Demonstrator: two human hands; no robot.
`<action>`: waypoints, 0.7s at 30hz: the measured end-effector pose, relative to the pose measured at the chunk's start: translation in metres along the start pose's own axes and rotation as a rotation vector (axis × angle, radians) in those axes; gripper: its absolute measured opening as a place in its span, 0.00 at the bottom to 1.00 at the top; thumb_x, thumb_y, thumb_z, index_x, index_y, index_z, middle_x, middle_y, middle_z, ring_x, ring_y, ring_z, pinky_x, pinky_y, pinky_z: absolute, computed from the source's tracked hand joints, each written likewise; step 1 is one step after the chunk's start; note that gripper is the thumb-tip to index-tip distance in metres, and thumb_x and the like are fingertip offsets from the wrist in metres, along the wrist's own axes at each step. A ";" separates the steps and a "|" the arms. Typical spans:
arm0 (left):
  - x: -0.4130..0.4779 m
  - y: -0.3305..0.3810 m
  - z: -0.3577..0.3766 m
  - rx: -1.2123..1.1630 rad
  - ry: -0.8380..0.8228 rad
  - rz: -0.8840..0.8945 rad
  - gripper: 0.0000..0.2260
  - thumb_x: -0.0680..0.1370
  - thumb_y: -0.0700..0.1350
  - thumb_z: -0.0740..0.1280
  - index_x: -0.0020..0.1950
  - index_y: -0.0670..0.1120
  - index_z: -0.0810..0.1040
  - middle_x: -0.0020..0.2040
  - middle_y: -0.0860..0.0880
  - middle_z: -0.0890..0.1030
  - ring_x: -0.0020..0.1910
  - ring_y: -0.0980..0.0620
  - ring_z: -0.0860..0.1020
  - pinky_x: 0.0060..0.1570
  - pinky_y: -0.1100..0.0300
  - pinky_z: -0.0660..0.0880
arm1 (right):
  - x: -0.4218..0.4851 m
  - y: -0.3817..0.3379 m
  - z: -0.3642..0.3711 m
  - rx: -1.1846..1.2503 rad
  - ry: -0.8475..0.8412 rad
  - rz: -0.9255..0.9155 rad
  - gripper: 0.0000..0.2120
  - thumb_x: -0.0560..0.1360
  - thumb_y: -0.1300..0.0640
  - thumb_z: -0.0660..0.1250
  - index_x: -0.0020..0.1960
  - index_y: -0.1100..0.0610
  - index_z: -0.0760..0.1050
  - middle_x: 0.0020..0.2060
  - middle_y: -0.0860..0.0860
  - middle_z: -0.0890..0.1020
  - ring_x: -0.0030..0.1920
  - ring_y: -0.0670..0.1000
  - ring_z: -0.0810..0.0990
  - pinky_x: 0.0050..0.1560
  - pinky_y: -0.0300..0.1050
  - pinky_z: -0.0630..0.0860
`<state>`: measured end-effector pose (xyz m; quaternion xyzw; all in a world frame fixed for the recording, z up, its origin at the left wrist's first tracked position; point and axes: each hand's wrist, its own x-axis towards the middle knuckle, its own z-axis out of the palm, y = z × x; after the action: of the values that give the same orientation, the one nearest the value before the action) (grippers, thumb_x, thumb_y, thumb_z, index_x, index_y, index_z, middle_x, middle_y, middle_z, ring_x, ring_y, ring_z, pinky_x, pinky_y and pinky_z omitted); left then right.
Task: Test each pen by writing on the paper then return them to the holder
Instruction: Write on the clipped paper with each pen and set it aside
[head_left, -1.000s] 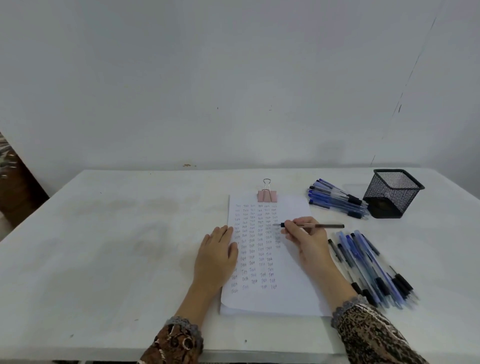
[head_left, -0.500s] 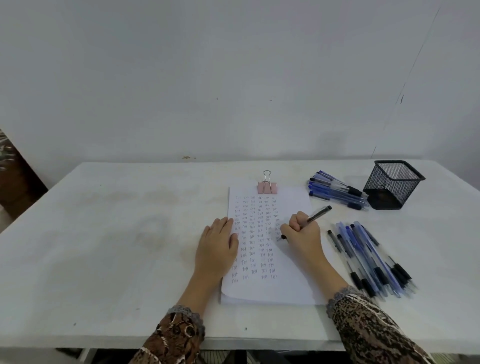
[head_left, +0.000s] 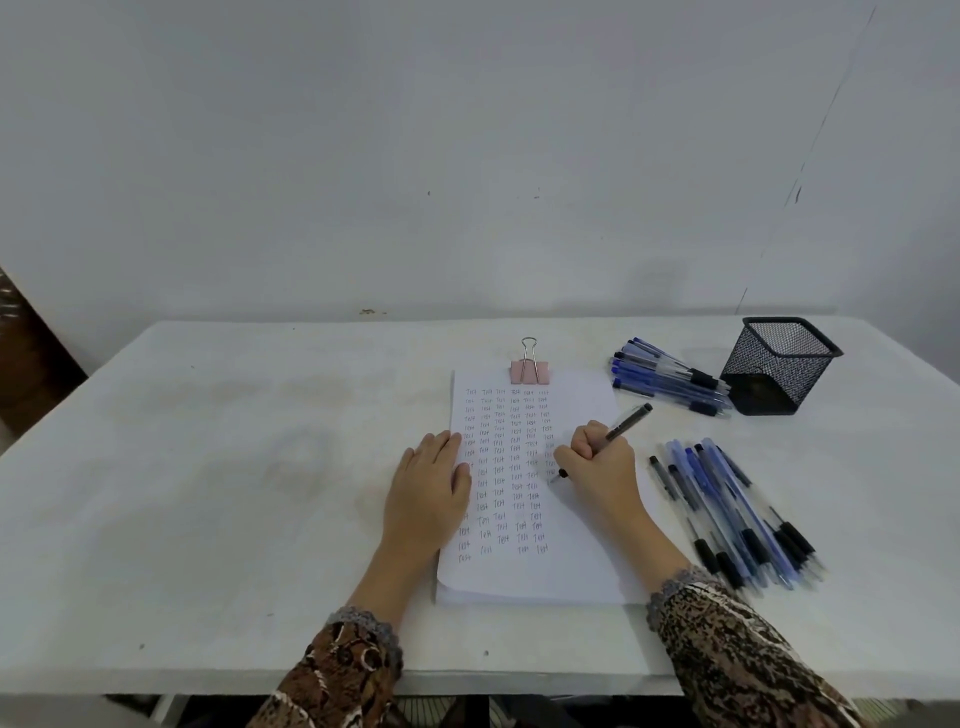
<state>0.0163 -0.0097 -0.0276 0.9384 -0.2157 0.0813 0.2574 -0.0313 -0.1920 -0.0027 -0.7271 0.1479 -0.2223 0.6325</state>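
A white paper (head_left: 566, 566) covered in rows of small handwritten words lies mid-table, held at its top by a pink binder clip (head_left: 529, 370). My right hand (head_left: 602, 460) grips a dark pen (head_left: 626, 420) in a writing hold, its tip touching the paper's right column. My left hand (head_left: 428, 488) rests flat on the paper's left edge. A black mesh holder (head_left: 779, 366) stands at the far right, with no pens showing above its rim.
One bundle of blue pens (head_left: 667, 376) lies just left of the holder. Another pile of blue and black pens (head_left: 732, 512) lies right of the paper. The white table (head_left: 208, 467) meets a plain wall behind.
My right hand turned the pen from lying level above the paper into a writing hold, then brought its tip down onto the right column. The left hand stayed flat.
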 end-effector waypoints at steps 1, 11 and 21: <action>0.000 0.000 0.000 -0.006 0.001 -0.004 0.23 0.79 0.51 0.49 0.71 0.43 0.65 0.70 0.47 0.68 0.70 0.51 0.63 0.71 0.57 0.54 | 0.000 0.000 0.000 -0.005 0.001 -0.005 0.21 0.66 0.75 0.61 0.29 0.55 0.54 0.27 0.48 0.59 0.27 0.42 0.57 0.29 0.30 0.57; 0.001 -0.001 0.000 -0.015 -0.013 0.003 0.27 0.75 0.52 0.47 0.71 0.43 0.65 0.70 0.47 0.67 0.71 0.51 0.62 0.71 0.58 0.52 | 0.001 -0.001 -0.001 -0.036 0.027 -0.004 0.20 0.66 0.74 0.61 0.30 0.56 0.55 0.28 0.51 0.58 0.29 0.45 0.56 0.34 0.36 0.56; 0.001 -0.004 0.002 -0.007 -0.021 -0.002 0.29 0.75 0.55 0.44 0.72 0.44 0.63 0.71 0.48 0.66 0.72 0.53 0.60 0.71 0.60 0.50 | 0.003 0.004 -0.002 -0.022 0.044 0.019 0.20 0.66 0.74 0.61 0.30 0.55 0.55 0.28 0.50 0.58 0.31 0.48 0.56 0.34 0.40 0.55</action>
<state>0.0192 -0.0084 -0.0311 0.9386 -0.2176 0.0706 0.2584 -0.0296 -0.1954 -0.0063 -0.7276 0.1712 -0.2304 0.6231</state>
